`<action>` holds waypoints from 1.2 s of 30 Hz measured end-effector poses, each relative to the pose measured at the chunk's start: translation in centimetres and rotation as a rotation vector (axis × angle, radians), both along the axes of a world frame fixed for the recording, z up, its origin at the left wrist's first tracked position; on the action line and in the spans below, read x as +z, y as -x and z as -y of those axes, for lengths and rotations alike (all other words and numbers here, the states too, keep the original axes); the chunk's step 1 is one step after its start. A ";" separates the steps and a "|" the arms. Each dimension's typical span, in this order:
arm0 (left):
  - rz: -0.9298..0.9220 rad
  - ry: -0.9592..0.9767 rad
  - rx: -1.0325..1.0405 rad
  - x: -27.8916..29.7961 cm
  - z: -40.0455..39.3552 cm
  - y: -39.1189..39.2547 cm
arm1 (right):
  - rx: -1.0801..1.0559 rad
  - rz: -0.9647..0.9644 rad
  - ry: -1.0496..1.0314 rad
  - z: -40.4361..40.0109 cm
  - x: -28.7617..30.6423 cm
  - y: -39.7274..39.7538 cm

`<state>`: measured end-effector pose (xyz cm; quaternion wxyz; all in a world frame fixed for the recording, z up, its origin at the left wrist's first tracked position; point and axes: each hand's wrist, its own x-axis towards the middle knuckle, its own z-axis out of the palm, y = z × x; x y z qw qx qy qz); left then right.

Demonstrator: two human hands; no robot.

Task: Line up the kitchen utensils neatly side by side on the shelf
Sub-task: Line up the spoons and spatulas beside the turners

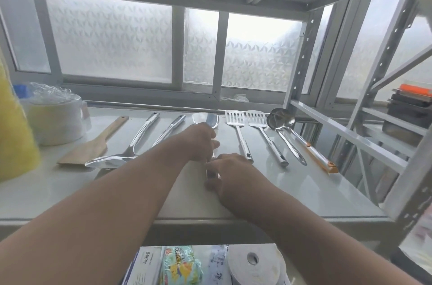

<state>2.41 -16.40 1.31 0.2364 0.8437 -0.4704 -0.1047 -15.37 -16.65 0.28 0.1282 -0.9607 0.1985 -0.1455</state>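
Steel spatula at mid-shelf, blade toward the rear edge. Left hand pinches its handle; right hand pinches the handle end. Best practice: swing the handle parallel to the neighbouring slotted turner, matching gaps.

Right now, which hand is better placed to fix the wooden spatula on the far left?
Probably the left hand. The flat wooden spatula lies on its side of the grey shelf, tilted. The right hand is farther away and would have to cross over the left arm.
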 end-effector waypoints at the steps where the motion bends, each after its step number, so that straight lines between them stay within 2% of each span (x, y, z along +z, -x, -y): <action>1: -0.012 0.016 0.010 -0.1 0.4 -0.3 | 0.002 -0.021 0.019 0.3 0.1 -0.3; 9: -0.040 0.021 -0.014 -0.2 1.4 0.2 | 0.024 -0.121 0.210 1.3 0.5 -1.9; 14: -0.057 0.083 -0.062 -0.6 0.1 -0.3 | 0.020 0.016 0.076 2.4 -0.9 -2.3; 22: -0.182 0.151 -0.020 -1.2 0.7 -0.5 | -0.012 0.094 0.018 3.0 -2.0 -2.6; 28: -0.095 0.177 0.048 -0.9 0.2 -0.1 | -0.018 0.145 0.006 3.1 -2.3 -2.7; 36: -0.084 0.173 0.031 -1.4 0.7 -0.9 | -0.017 0.199 0.039 2.7 -2.3 -2.1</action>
